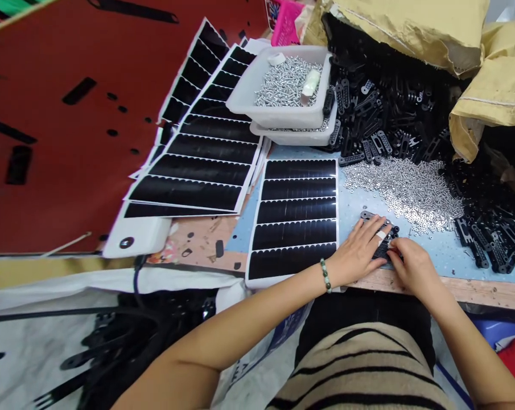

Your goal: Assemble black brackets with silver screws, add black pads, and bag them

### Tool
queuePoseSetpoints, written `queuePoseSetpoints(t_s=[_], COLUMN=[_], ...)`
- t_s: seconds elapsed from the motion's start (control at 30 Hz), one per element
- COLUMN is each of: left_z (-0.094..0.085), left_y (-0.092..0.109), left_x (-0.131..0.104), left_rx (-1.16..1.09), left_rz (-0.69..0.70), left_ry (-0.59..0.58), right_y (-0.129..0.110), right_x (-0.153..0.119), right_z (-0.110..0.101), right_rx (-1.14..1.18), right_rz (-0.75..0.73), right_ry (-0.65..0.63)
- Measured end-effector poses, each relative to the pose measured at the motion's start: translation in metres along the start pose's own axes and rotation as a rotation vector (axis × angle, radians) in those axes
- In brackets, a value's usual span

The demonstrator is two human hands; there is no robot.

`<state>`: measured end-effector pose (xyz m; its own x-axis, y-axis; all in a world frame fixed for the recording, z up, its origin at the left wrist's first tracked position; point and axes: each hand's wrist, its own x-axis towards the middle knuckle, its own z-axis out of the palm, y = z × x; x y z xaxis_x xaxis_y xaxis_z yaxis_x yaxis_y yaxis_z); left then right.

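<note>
Several black slotted plastic parts [367,216] lie side by side on the light blue table surface, partly covered by my hands. Across them rests my left hand [359,250], palm down with its fingers stretched out and white tape round one finger. At their right end, my right hand [412,266] has thumb and fingertips pinched together; what is between them is too small to make out. Just beyond my hands spreads a heap of silver screws and nuts [411,188]. A sheet of black adhesive strips [297,222] lies left of my left hand.
Two stacked white tubs [278,117] of screws stand at the back. Behind the loose hardware, black plastic parts [380,114] spill from torn yellow sacks [491,97]. More black sticker sheets [206,142] overlap on the left, against a dark red board [69,171]. The table's front edge [487,290] runs near my body.
</note>
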<state>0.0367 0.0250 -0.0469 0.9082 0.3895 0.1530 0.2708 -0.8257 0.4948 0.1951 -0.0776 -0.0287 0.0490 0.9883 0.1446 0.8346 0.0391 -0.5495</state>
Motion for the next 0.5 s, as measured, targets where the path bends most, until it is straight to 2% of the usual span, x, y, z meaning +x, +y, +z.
queuePoseSetpoints(t_s=[0.17,0.33,0.5], left_z=[0.007,0.008,0.005], left_y=[0.003,0.004,0.005], left_x=[-0.001,-0.001,-0.003], left_rx=[0.047,0.053,0.04], left_rz=[-0.033,-0.052,-0.074], left_ry=[-0.006,0.005,0.026], right_y=[-0.002,-0.005,0.007], right_x=[0.015,0.021,0.014], right_z=[-0.007,-0.003,-0.014], right_rx=[-0.092,-0.062,-0.041], right_rz=[0.016,0.008,0.047], right_ry=[-0.056,-0.107,-0.062])
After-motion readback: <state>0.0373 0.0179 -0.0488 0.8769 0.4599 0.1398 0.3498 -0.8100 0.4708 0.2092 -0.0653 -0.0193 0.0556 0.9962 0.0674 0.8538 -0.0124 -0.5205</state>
